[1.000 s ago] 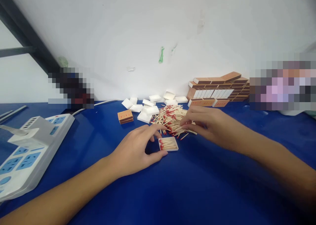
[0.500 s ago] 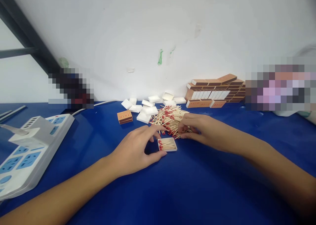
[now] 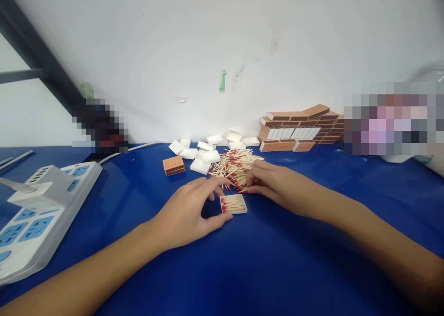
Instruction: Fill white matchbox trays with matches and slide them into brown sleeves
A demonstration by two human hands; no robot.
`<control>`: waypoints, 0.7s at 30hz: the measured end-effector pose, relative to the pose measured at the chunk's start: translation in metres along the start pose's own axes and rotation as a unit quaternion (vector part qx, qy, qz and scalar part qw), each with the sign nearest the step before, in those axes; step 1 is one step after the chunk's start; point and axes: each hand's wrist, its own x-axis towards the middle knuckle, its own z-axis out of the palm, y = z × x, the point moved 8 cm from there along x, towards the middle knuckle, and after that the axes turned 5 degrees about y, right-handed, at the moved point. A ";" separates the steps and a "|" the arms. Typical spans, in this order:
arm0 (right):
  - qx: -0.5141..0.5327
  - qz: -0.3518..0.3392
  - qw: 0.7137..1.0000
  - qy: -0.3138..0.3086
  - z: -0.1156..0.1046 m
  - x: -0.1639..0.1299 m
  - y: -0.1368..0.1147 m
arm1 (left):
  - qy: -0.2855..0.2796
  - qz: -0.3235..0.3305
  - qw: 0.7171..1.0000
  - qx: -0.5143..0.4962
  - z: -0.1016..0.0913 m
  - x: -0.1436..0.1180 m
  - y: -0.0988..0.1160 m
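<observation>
While the left hand (image 3: 189,212) steadies a small white cardboard matchbox tray (image 3: 233,203) part-filled with red-tipped matches, its thumb and forefinger curve loosely around the tray's near-left corner, touching it without closing on it. The right hand (image 3: 274,182) has drawn in from farther right over the last second and now rests at the near edge of the loose pile of red-tipped wooden matches (image 3: 235,167), its grip bunched on the sticks; whether it has matches pinched cannot be told. That inward move puts it just behind and to the right of the tray, so the pile, the hand and the tray sit close together. Beyond the right hand's grip, against the white wall, stands a stack of brown matchbox sleeves (image 3: 301,126); beyond the left hand's grip lie scattered empty white trays (image 3: 204,152) and one closed brown matchbox (image 3: 174,165). Well to the left of the left hand lies a white and blue power strip (image 3: 38,212). The shiny blue bench (image 3: 243,265) runs open and bare on the near side of both hands, with room to slide the tray toward the person.
</observation>
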 end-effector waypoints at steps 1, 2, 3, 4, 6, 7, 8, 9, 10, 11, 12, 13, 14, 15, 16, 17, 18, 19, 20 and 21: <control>0.004 0.002 1.000 0.003 0.000 0.000 -0.001 | 0.000 -0.001 1.000 -0.001 0.000 0.000 0.000; 0.009 0.002 1.000 0.006 -0.001 0.000 -0.003 | -0.001 -0.001 1.000 -0.002 0.000 0.000 0.000; 0.015 0.002 1.000 0.011 -0.001 0.000 -0.004 | -0.002 -0.001 1.000 -0.003 0.000 -0.001 -0.001; 0.019 0.003 1.000 0.017 -0.002 0.000 -0.005 | -0.003 -0.001 1.000 -0.004 0.001 -0.001 -0.001; 0.020 0.004 0.999 0.032 -0.005 -0.001 -0.007 | -0.002 0.000 1.000 -0.004 0.001 -0.001 -0.001; 0.019 0.004 0.999 0.038 -0.005 -0.001 -0.008 | -0.002 -0.001 1.000 -0.003 0.001 -0.001 -0.002; 0.018 0.006 0.999 0.044 -0.006 -0.001 -0.008 | -0.001 -0.002 1.000 -0.003 0.001 -0.001 -0.002; 0.019 0.008 0.999 0.051 -0.006 -0.001 -0.007 | 0.000 -0.003 1.000 -0.003 0.000 -0.001 -0.003; 0.019 0.009 0.998 0.058 -0.007 -0.001 -0.007 | 0.000 -0.003 1.000 -0.003 0.000 -0.001 -0.003; 0.020 0.009 0.998 0.065 -0.007 0.000 -0.006 | 0.000 -0.003 1.000 -0.002 0.001 -0.001 -0.003; 0.022 0.008 0.997 0.072 -0.007 0.000 -0.006 | 0.001 -0.003 1.000 -0.002 0.000 0.000 -0.003; 0.024 0.007 0.997 0.078 -0.007 0.000 -0.005 | 0.001 -0.003 1.000 -0.002 0.001 0.000 -0.003; 0.025 0.007 0.996 0.083 -0.008 0.000 -0.005 | 0.000 -0.003 1.000 -0.002 0.001 0.000 -0.003; 0.026 0.008 0.996 0.086 -0.008 0.000 -0.005 | 0.000 -0.003 1.000 -0.001 0.001 0.001 -0.003; 0.026 0.009 0.996 0.088 -0.008 0.000 -0.005 | 0.000 -0.005 1.000 -0.001 0.001 0.001 -0.003; 0.027 0.009 0.996 0.090 -0.008 0.000 -0.006 | 0.000 -0.005 1.000 -0.002 0.001 0.001 -0.003; 0.028 0.009 0.996 0.089 -0.008 0.000 -0.007 | 0.001 -0.006 1.000 -0.003 0.000 0.001 -0.003; 0.029 0.008 0.996 0.087 -0.008 0.000 -0.008 | 0.001 -0.006 1.000 -0.003 0.000 0.001 -0.003; 0.029 0.008 0.996 0.085 -0.007 -0.001 -0.010 | 0.002 -0.006 1.000 -0.003 0.000 0.001 -0.003; 0.030 0.008 0.996 0.083 -0.007 -0.001 -0.011 | 0.003 -0.006 1.000 -0.002 0.000 0.000 -0.003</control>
